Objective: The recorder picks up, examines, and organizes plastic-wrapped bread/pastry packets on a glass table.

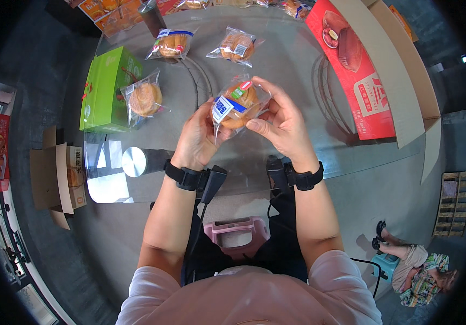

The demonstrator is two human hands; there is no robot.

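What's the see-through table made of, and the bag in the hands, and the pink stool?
Table: probably glass, smooth and glossy; it's see-through with bright reflections, though clear plastic could look similar.
Bag: looks like thin, shiny plastic film; it's clear, crinkled and glinting.
Pink stool: likely hard plastic, fairly smooth; its rounded edges look moulded.

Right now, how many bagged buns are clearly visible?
4: bagged bun between left hand and right hand, another beside the green box, two farther back on the glass table; top-edge packages may add more.
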